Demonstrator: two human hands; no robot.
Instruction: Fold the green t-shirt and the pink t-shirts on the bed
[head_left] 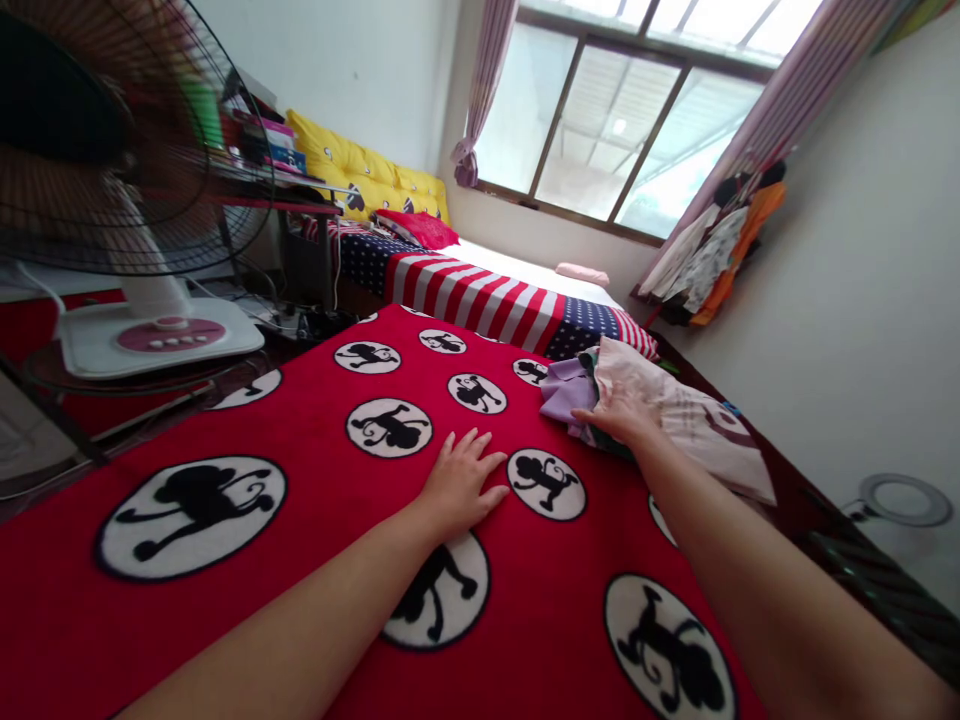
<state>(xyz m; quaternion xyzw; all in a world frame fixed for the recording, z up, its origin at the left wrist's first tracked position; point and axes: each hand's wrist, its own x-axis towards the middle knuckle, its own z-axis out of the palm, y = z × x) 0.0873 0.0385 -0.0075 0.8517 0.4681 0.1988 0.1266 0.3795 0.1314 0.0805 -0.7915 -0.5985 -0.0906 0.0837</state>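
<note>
Rest left hand (465,485) palm down on red blanket (551,600) just below mid-view, at six o'clock, with fingers spread wide and hold of nothing. Point thumb towards three o'clock, at the near edge of a white disc (546,484) printed with a black monkey. See more such prints scattered across the red.

Stretch right arm in from four o'clock and lay right hand (619,415) on a pile of clothes (664,390), between three and four o'clock, by the far right edge of the blanket. Touch pale garment (697,430), uppermost there and marked with faint lettering, and hold thumb out beside lavender cloth (562,388) at the nine o'clock side of the pile. Cannot tell right grip as tight or loose, with fingertips blending into pale fabric.

Look beyond the blanket to twelve o'clock for a bed (472,300) draped in stars and red-and-white stripes, with red cushion (427,228) and yellow headboard (367,165) at eleven. Find window (615,130) at one o'clock and hanging clothes (724,245) at two. Spot ring light (874,490) close to the right border, between three and four. Turn to ten o'clock for a fan (60,90), with white base (86,345) at nine.
</note>
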